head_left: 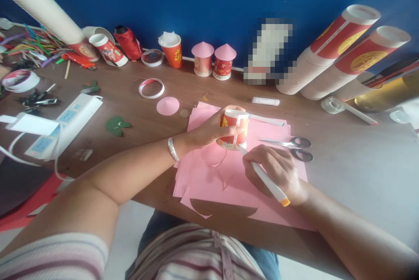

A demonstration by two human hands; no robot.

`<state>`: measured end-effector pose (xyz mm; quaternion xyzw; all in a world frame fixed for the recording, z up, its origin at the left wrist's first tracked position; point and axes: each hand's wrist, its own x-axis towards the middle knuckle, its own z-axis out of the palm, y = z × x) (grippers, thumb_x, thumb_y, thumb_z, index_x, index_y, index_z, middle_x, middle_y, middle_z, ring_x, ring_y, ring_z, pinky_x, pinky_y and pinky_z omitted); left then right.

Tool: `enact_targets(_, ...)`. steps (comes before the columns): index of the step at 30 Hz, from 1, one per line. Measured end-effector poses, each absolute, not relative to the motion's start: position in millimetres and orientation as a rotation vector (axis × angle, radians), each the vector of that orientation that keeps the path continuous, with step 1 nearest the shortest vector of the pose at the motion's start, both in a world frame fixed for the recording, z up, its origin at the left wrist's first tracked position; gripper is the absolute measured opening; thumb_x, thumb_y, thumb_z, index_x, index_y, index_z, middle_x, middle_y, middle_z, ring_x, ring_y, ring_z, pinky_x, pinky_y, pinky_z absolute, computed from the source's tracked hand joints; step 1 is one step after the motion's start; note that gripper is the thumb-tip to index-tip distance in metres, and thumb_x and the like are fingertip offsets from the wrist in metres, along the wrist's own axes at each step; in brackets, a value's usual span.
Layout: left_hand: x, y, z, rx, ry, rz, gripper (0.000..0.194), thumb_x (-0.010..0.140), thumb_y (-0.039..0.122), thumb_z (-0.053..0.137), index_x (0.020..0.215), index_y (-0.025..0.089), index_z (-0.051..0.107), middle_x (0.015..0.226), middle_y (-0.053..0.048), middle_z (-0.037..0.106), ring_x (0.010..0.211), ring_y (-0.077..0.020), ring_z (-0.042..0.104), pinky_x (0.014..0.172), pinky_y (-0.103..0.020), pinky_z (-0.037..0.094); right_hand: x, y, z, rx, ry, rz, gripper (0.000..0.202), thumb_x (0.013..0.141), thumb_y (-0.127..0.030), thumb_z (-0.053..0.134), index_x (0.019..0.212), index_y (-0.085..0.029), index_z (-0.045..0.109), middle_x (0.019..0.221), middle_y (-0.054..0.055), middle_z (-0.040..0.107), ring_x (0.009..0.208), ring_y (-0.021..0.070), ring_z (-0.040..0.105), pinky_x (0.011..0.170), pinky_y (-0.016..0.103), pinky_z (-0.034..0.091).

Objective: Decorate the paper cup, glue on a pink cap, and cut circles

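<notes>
My left hand (pixel 214 129) is wrapped round a short red and white paper cup (pixel 233 122) with gold print, thumb across its front. A white pen-shaped tool (pixel 266 180) with an orange end is gripped in my right hand (pixel 275 168); its front end points at the cup's lower rim. Whether it is a pen or a cutter, I cannot tell. Under both hands lie pink paper sheets (pixel 199 175) with curved pieces cut out. Black-handled scissors (pixel 296 143) rest on the sheets, right of the cup.
Two cups with pink cone tops (pixel 203 63) stand by the blue wall. Tall stacks of paper cups (pixel 340 37) lean at the right. A glue stick (pixel 266 101), a pink cone (pixel 168 105), a paper ring (pixel 151 88) and a power strip (pixel 65 125) lie about.
</notes>
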<state>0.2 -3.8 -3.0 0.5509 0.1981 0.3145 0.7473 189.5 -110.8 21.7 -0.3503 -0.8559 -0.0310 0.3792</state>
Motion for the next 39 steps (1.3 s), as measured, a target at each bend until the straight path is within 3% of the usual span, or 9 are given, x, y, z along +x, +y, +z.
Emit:
enact_targets(14, -0.3, -3.4, -3.7, 1.235, 0.460, 0.684, 0.035, 0.083, 0.042, 0.079, 0.106, 0.021, 0.063, 0.091, -0.003, 0.062, 0.078, -0.0143, 0.059, 0.069, -0.028, 0.052, 188.4, -113.0, 25.9, -0.883, -2.203, -0.034, 0.021, 0.090, 0.000, 0.058, 0.093, -0.020, 0.055, 0.071, -0.002, 0.061, 0.056, 0.0094, 0.056, 0.052, 0.023, 0.046)
enact_targets(20, -0.4, -3.3, -3.5, 1.259, 0.453, 0.669, 0.033, 0.085, 0.045, 0.077, 0.102, 0.021, 0.064, 0.087, -0.004, 0.064, 0.077, -0.0148, 0.060, 0.066, -0.027, 0.049, 189.1, -111.8, 26.5, -0.899, -2.175, -0.059, 0.021, 0.089, 0.000, 0.058, 0.090, -0.021, 0.055, 0.068, -0.004, 0.060, 0.053, 0.0085, 0.053, 0.050, 0.023, 0.044)
enact_targets(33, 0.4, -2.9, -5.4, 1.214, 0.427, 0.681, 0.045, 0.084, 0.040, 0.079, 0.119, 0.021, 0.057, 0.094, -0.005, 0.066, 0.084, -0.0170, 0.065, 0.074, -0.031, 0.053, 190.9, -109.5, 21.9, -0.896, -2.167, -0.020, 0.021, 0.091, 0.000, 0.058, 0.092, -0.021, 0.055, 0.070, -0.003, 0.060, 0.054, 0.0093, 0.054, 0.051, 0.024, 0.045)
enact_targets(39, 0.9, -3.2, -3.8, 1.251, 0.418, 0.683, 0.035, 0.084, 0.042, 0.078, 0.108, 0.021, 0.063, 0.092, -0.005, 0.067, 0.082, -0.0165, 0.065, 0.073, -0.031, 0.053, 190.7, -108.8, 21.3, -0.894, -2.154, -0.034, 0.020, 0.090, 0.001, 0.059, 0.094, -0.019, 0.056, 0.073, -0.002, 0.061, 0.057, 0.0101, 0.056, 0.053, 0.024, 0.046)
